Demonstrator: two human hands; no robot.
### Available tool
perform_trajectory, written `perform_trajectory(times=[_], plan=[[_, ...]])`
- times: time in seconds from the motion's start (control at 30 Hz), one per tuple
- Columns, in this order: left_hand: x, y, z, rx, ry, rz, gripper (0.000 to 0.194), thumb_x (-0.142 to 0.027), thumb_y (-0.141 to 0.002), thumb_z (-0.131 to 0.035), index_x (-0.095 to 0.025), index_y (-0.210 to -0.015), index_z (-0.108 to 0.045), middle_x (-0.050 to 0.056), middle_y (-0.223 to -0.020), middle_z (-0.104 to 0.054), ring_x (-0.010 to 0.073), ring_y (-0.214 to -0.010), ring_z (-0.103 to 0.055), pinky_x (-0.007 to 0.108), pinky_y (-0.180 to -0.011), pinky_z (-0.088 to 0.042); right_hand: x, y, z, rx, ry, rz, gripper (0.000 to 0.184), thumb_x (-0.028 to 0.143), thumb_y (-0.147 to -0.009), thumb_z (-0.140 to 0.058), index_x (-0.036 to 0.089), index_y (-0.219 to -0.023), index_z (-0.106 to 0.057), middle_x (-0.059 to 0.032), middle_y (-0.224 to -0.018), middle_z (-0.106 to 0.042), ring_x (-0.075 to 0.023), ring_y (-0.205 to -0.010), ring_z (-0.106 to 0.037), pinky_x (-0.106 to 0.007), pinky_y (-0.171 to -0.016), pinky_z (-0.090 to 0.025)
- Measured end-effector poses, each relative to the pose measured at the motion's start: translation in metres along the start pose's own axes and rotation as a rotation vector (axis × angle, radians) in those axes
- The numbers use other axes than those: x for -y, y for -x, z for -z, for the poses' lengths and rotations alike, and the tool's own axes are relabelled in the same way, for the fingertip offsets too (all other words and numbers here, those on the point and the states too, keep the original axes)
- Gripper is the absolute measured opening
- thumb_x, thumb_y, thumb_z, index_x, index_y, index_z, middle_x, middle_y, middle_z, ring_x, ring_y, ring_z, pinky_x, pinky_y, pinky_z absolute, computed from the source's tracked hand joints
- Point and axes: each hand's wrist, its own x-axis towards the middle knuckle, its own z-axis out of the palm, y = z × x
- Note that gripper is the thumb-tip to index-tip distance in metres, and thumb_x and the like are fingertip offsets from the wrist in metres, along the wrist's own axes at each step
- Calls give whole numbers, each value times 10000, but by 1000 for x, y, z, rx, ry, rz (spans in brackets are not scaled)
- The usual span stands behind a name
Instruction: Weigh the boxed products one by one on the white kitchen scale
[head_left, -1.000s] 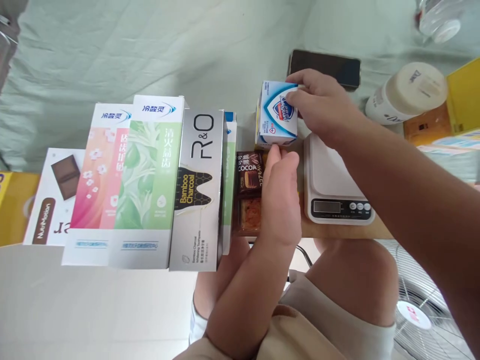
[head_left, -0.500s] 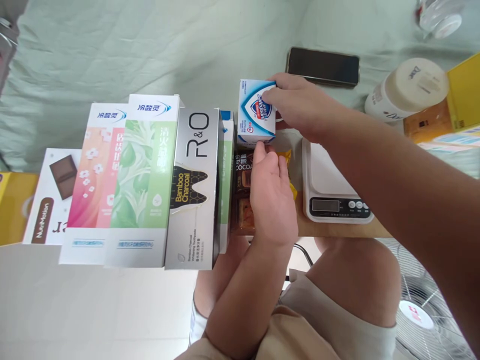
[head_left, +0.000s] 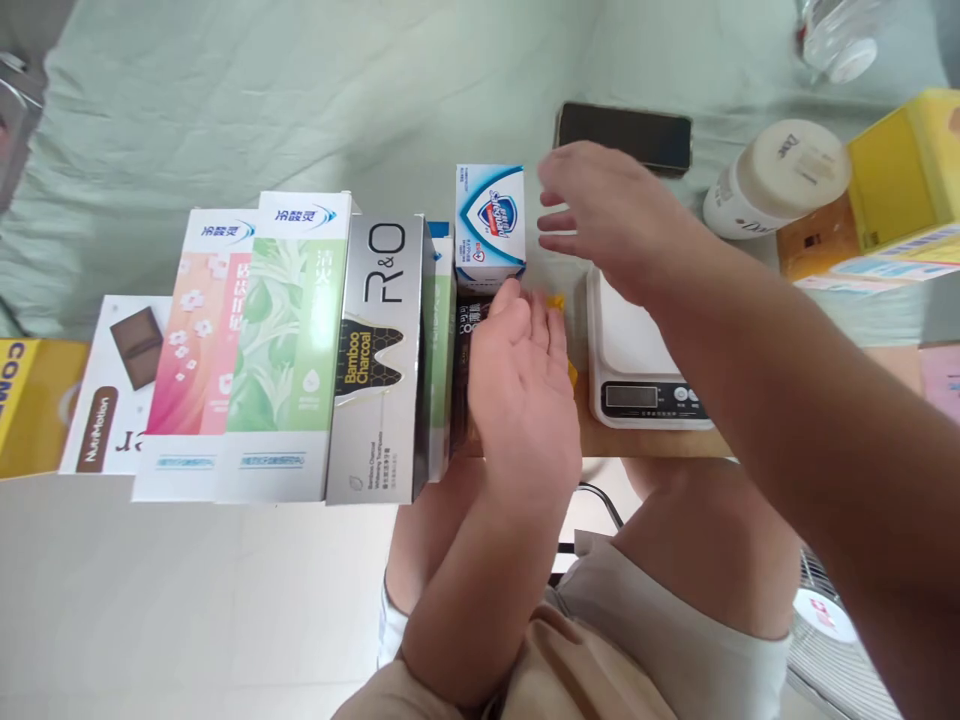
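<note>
A white and blue Safeguard soap box (head_left: pixel 491 222) stands at the end of a row of cartons. Just right of it, my right hand (head_left: pixel 600 215) is empty, fingers apart, with a gap between them and the box. My left hand (head_left: pixel 529 390) is open with fingers stretched out, its tips by the soap box's near edge; whether they touch it I cannot tell. Beneath that hand lie a dark cocoa snack pack (head_left: pixel 469 345) and a yellow wrapper (head_left: pixel 556 302), both partly covered. A silver R&O toothpaste box (head_left: pixel 382 400) is left of the soap.
Further left are a green toothpaste box (head_left: pixel 285 350), a pink one (head_left: pixel 191 370), a NutriMotion box (head_left: pixel 105 390) and a yellow box (head_left: pixel 37 400). To the right are a kitchen scale (head_left: pixel 630 340), a phone (head_left: pixel 626 135), a Dove bottle (head_left: pixel 780 180) and a yellow carton (head_left: pixel 900 170).
My right hand has let go of the soap box and drawn back to the right. The box stays in the row. My left hand remains beside it; the view has shifted slightly.
</note>
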Motion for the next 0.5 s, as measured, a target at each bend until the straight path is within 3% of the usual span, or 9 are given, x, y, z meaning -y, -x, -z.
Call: perform_trajectory(times=[0.1,0.27,0.37,0.5], plan=[[2,14,-3,76,-38,-55,650,-459,-1027,-305,-173,-1611,-309,66,-1714,-401,211,-1628,-371,283,-1291,-449,-5,45,19,-175,-195,41,123,361,-967,-536,290,-1044,-601,-15,-1166,-649,-137,-992,-699,-314,-941,-637],[27,26,-18,197,-35,3,565,-381,-892,-460,-217,-1433,-466,62,-1679,-464,192,-1591,-438,326,-1312,-421,-43,112,44,-297,-524,66,130,294,-911,-550,250,-1020,-605,20,-874,-680,-91,-760,-683,-223,-708,-587],[48,29,-31,268,-88,21,510,-397,-862,-507,-239,-1348,-519,65,-1662,-488,202,-1589,-442,344,-1315,-405,-74,119,62,-355,-576,44,145,334,-890,-585,248,-1001,-620,31,-840,-680,-83,-725,-669,-216,-705,-575],[68,25,-53,311,-176,7,434,-402,-845,-542,-238,-1246,-568,80,-1582,-563,224,-1588,-445,355,-1307,-408,-101,105,95,-484,-605,-29,120,336,-884,-576,250,-962,-602,30,-817,-660,-89,-721,-659,-229,-718,-570]])
